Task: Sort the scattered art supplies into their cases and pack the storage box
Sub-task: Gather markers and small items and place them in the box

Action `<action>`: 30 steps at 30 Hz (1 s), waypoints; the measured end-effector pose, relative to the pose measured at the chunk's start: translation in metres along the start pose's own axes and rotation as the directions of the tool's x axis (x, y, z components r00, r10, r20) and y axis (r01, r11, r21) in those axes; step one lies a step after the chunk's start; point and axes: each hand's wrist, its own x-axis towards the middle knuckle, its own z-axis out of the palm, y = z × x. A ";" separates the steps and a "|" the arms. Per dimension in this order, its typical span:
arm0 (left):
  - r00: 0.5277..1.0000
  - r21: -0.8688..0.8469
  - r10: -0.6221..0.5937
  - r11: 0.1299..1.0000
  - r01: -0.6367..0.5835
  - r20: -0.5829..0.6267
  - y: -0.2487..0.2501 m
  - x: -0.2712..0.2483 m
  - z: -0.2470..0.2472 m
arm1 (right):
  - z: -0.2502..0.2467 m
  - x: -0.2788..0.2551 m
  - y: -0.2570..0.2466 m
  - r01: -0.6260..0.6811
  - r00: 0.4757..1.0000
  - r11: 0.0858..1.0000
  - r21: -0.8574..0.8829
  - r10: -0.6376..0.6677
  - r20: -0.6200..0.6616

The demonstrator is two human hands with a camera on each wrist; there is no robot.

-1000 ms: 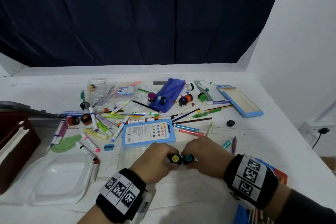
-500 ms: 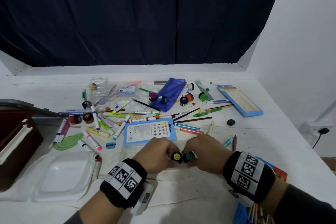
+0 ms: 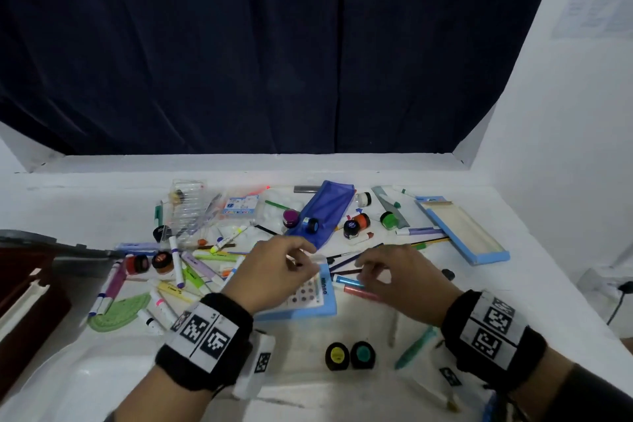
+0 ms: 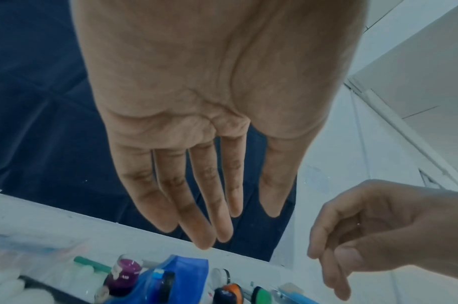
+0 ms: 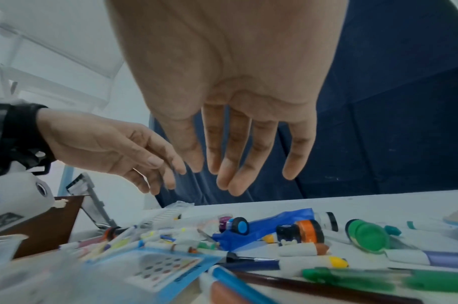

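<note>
Head view: the sorting has, by my judgement, barely begun. Two small paint pots, one yellow-lidded (image 3: 337,355) and one teal-lidded (image 3: 363,354), stand touching each other on the counter (image 3: 534,288) near the person, on what looks like a clear tray, though I cannot be sure. Everything else lies loose: markers (image 3: 175,259), pens, brushes, more pots and a green protractor (image 3: 118,313) spread across the middle. The blue pouch (image 3: 330,207) lies flat with a blue-lidded pot (image 3: 311,224) on it, the blue tray (image 3: 460,228) at the right holds nothing that I can see, and the brown box (image 3: 24,298) at the left edge is open; no supplies show in the part in view. The left hand (image 3: 274,272) and right hand (image 3: 399,279) hover over a blue card case (image 3: 310,296), both holding nothing.

Left wrist view: the left hand (image 4: 212,115) has its fingers (image 4: 196,197) straight and slightly apart, nothing in them. The pouch (image 4: 180,273) and a purple pot (image 4: 123,275) lie just below. The right hand (image 4: 378,230) hangs beside, loosely curled and bare.

Right wrist view: the right hand (image 5: 232,86) shows fingers (image 5: 232,148) relaxed and apart, gripping nothing. Under it the pouch (image 5: 274,224), an orange pot (image 5: 309,229), a green pot (image 5: 368,234), a green pen (image 5: 378,277) and the case (image 5: 157,267) lie mixed, so nearly all the casing and packing is left.
</note>
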 end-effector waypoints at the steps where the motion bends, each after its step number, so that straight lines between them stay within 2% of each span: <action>1: 1.000 0.017 -0.006 1.000 0.006 -0.008 -0.002 0.012 -0.004 | -0.001 0.010 0.006 0.006 0.999 1.000 -0.003 -0.006 -0.043; 4: 1.000 0.069 -0.011 0.998 0.012 -0.016 -0.006 0.049 -0.009 | -0.004 0.042 0.022 0.004 0.995 0.999 -0.047 -0.008 -0.095; 8: 1.000 0.210 0.000 0.978 -0.006 0.027 -0.014 0.094 -0.006 | -0.004 0.081 0.044 -0.037 0.995 0.998 -0.051 0.032 -0.093; 14: 0.986 0.278 -0.047 0.961 0.002 0.157 -0.034 0.140 0.006 | 0.010 0.126 0.063 -0.129 0.983 0.963 -0.238 0.155 0.093; 18: 0.969 0.357 -0.070 0.934 -0.021 0.238 -0.046 0.154 0.016 | 0.020 0.142 0.074 -0.086 0.968 0.947 -0.311 0.153 0.200; 23: 0.968 0.392 -0.060 0.919 -0.042 0.245 -0.053 0.163 0.025 | 0.025 0.149 0.075 -0.037 0.968 0.898 -0.439 0.140 0.207; 27: 0.975 0.395 -0.071 0.918 -0.019 0.212 -0.049 0.162 0.026 | 0.025 0.146 0.072 0.001 0.973 0.901 -0.435 0.099 0.207; 30: 0.987 0.315 -0.079 0.949 0.032 0.137 -0.048 0.155 0.024 | 0.025 0.137 0.069 0.020 0.991 0.918 -0.396 0.035 0.130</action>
